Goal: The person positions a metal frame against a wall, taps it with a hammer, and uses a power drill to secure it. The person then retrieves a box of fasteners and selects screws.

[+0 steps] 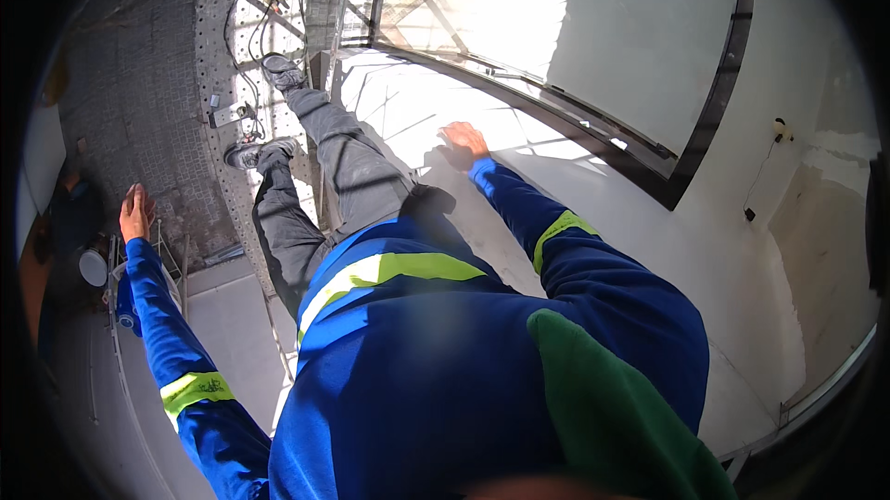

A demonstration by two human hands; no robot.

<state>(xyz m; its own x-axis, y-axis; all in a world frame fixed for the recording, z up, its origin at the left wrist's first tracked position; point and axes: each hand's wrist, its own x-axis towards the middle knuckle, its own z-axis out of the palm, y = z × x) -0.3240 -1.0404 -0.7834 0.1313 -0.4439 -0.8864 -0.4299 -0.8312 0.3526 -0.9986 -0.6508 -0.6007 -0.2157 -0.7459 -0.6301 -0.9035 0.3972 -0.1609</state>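
Wall (686, 250) by the right hand (464, 142) seems lightly touched, fingers loosely spread, nothing gripped; probably rigid, so best braced flat-palmed. Dark window frame (729, 64) ahead of those fingers could be gripped by its edge. Left hand (136, 213)'s held empty, fingers nearly straight.

We look steeply down from a head-worn camera, the left one of a side-by-side pair, with the view upright and very wide. Nearest to us is the blue jacket (417, 379), filling the lower middle of the frame. The left hand (136, 214), at mid left, and the right hand (464, 144), above centre, are farther off; the shoes (282, 73), at upper left, farther still. Toward the dark round border, straight edges bend, as along the window (649, 46) at upper right.
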